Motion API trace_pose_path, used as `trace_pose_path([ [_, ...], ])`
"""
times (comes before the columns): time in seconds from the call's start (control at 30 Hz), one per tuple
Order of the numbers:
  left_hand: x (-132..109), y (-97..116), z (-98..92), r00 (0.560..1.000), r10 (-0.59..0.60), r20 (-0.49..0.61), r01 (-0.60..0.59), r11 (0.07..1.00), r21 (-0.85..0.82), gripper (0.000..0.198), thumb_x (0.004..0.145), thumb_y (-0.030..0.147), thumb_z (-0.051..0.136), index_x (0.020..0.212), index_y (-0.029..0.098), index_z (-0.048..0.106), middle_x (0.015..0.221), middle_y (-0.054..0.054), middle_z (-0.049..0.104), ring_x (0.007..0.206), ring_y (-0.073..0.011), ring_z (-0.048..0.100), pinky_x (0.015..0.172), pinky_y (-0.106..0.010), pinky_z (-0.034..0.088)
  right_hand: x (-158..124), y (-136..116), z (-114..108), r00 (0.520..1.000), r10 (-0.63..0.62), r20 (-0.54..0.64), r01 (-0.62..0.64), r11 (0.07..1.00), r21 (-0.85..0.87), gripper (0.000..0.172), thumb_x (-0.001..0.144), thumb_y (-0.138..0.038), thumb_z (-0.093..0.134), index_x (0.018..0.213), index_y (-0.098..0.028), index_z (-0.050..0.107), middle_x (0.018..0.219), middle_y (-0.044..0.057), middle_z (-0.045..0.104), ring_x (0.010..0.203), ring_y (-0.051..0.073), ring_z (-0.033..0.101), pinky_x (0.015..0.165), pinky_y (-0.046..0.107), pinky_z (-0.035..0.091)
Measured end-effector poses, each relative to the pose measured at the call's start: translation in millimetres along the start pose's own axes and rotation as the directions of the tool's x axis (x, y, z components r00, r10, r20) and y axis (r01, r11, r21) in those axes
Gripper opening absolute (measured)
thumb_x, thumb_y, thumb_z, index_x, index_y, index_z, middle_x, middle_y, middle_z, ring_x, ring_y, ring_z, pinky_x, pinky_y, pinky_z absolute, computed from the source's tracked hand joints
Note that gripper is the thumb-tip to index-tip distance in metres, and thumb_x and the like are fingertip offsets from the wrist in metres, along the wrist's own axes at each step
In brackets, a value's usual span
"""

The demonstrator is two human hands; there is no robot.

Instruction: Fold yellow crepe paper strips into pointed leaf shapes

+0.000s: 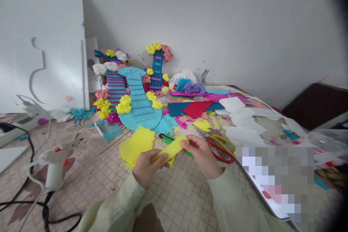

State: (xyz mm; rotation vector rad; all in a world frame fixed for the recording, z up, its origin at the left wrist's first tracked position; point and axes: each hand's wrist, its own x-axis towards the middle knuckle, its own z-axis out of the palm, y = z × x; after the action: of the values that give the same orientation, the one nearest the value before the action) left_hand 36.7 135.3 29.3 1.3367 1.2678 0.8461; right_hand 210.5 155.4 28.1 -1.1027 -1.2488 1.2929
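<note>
Between my two hands is a folded strip of yellow crepe paper point(172, 149), held at a slant over the table. My left hand point(149, 166) grips its lower left end, thumb on top. At the upper right end, my right hand point(200, 154) pinches it between thumb and fingers. Just beyond my left hand lies a stack of yellow paper sheets point(137, 144). A green and black box cutter point(166, 137) lies partly hidden behind the strip. Scissors point(221, 148) with red and yellow handles rest right beside my right hand.
A white glue gun point(54, 166) with cords stands at left. Guitar-shaped pieces with paper flowers point(138, 98) lean at the back. Coloured paper point(198, 108) and white scraps point(244, 123) cover the right. A pixelated device point(274, 185) lies at the lower right.
</note>
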Motion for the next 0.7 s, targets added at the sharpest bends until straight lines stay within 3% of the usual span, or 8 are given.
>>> trace_pose_path([
  [0.17,-1,4,-0.3,1.000,0.007,0.028,-0.007,1.000,0.004,0.031,0.068,0.041,0.056,0.070,0.011,0.065,0.058,-0.005,0.065,0.053,-0.0126,0.055,0.051,-0.022,0.041,1,2,-3,1.000,-0.011,-0.022,0.011,1.000,0.018,0.023,0.067,-0.036,0.062,0.075,-0.015,0.059,0.071,0.001,0.057,0.064,0.012,0.051,0.059,0.023,0.041],
  [0.4,-1,0,3.2,0.994,-0.054,0.099,0.065,0.992,-0.111,0.033,0.061,0.042,0.061,0.073,0.012,0.062,0.059,-0.003,0.064,0.054,-0.0135,0.057,0.046,-0.020,0.037,2,3,-4,0.999,-0.022,-0.040,0.022,1.000,-0.001,0.025,0.066,-0.037,0.062,0.077,-0.015,0.059,0.070,0.001,0.056,0.066,0.013,0.051,0.060,0.024,0.041],
  [0.7,-2,-6,6.7,0.982,-0.094,0.165,0.121,0.979,-0.162,0.032,0.057,0.040,0.065,0.074,0.013,0.061,0.063,-0.004,0.066,0.059,-0.0161,0.060,0.050,-0.022,0.042,2,5,-5,0.999,-0.035,-0.042,0.034,0.999,-0.022,0.023,0.065,-0.037,0.063,0.074,-0.016,0.059,0.067,-0.001,0.054,0.063,0.013,0.049,0.058,0.023,0.040],
])
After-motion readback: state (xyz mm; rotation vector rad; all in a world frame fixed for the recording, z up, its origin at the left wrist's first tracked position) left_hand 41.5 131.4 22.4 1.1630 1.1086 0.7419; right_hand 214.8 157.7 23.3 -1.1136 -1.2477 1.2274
